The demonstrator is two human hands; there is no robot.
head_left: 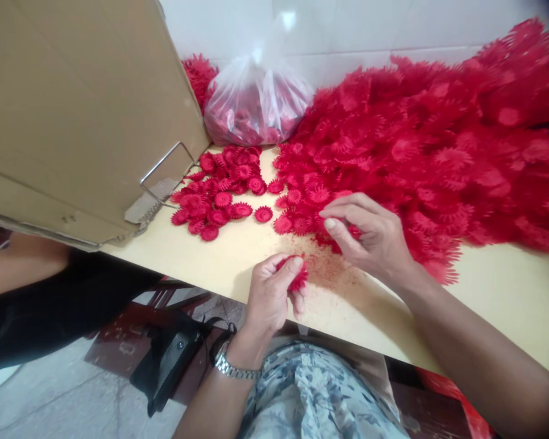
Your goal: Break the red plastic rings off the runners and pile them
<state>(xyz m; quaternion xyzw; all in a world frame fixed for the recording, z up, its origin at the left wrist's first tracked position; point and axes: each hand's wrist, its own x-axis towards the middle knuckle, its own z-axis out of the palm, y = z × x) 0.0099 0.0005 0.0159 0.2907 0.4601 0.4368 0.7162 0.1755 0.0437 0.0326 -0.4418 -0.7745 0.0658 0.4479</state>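
My left hand (269,292), wearing a metal-band watch (233,364), is closed around a red fringed flower piece (298,275) near the table's front edge. The thumb lies across the flower and hides part of it. To the right and farther back, my right hand (370,235) is raised with thumb and index finger brought together in a pinch. Anything between those fingertips is too small to make out. Just beyond the right hand spreads a large heap of red fringed flower pieces (407,152). A smaller group of compact red flowers (224,189) lies at the left, with one flower (263,214) slightly apart.
A tall cardboard box (86,110) with a bent wire handle (165,167) stands at the left. At the wall sits a clear plastic bag (256,107) of red pieces. Red crumbs (327,265) dot the table (201,262). Another person's arm (22,265) shows at far left.
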